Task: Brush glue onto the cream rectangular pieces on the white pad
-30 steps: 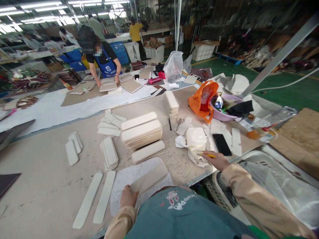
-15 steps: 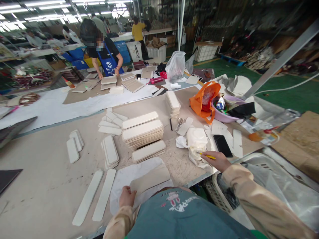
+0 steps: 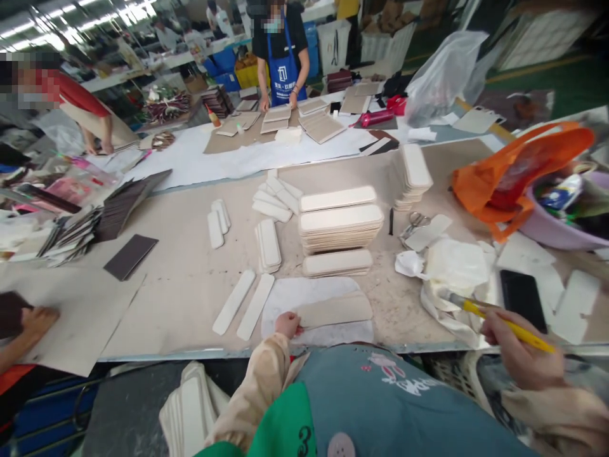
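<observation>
My right hand [image 3: 523, 349] is closed on a yellow-handled brush [image 3: 509, 325]; its bristles touch the pale, white-wrapped container [image 3: 457, 266]. My left hand [image 3: 288, 324] has its fingers together at the left end of a long beige strip [image 3: 335, 310], which lies on a white sheet [image 3: 285, 292] at the table's near edge. Two long pale strips [image 3: 234, 301] lie left of the sheet. Beyond it are stacked rounded pale pieces [image 3: 340, 222].
Scissors [image 3: 417, 222], a black phone [image 3: 522, 299], an orange bag [image 3: 504, 184] and a purple basin [image 3: 561, 222] are at the right. Another person's hand [image 3: 40, 322] holds a dark piece at the left edge. Another person [image 3: 283, 57] works across the table.
The view has swung left and closer to the table, bringing in people at the left. The brush has been drawn back so that more of it shows. My left hand still touches the strip's end.
</observation>
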The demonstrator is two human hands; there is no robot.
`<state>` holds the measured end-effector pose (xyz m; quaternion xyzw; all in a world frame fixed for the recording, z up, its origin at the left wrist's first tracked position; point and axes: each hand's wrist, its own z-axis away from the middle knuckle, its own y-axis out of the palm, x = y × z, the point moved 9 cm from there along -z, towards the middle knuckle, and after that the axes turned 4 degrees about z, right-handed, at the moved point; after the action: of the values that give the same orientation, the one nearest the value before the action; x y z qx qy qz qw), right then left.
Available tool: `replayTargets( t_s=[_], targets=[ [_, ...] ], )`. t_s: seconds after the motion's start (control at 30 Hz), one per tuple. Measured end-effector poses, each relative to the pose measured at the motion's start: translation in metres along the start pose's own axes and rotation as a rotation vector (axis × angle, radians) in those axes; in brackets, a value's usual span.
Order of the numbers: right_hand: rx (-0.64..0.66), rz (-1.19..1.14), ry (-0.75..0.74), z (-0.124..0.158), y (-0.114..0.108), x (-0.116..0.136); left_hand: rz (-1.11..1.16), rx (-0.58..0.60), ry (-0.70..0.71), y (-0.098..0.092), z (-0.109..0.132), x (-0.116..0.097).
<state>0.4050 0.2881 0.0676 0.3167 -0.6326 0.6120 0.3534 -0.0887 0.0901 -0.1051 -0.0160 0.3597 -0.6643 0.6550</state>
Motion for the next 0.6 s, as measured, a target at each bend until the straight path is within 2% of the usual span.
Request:
replayTargets(
  t_s=[0.07,0.17,0.27,0.33,0.47,0.6],
  targets=[
    [0.084,-0.222,0.078,0.013,0.038,0.011,0.051,0.046,-0.02,0.004,0.0,0.002],
    [0.311,-0.454,0.186,0.036,0.116,0.029,0.114,0.104,-0.044,0.007,-0.001,0.005],
    [0.519,-0.51,0.272,0.06,0.19,0.046,0.15,0.143,-0.045,0.007,-0.001,0.006],
    [0.647,-0.493,0.285,0.075,0.231,0.058,0.16,0.159,-0.035,0.006,0.0,0.006],
    [0.796,-0.427,0.265,0.095,0.286,0.077,0.155,0.174,-0.007,0.005,-0.001,0.006],
    [0.865,-0.351,0.208,0.108,0.316,0.086,0.14,0.178,0.018,0.006,-0.005,0.009]
  ],
)
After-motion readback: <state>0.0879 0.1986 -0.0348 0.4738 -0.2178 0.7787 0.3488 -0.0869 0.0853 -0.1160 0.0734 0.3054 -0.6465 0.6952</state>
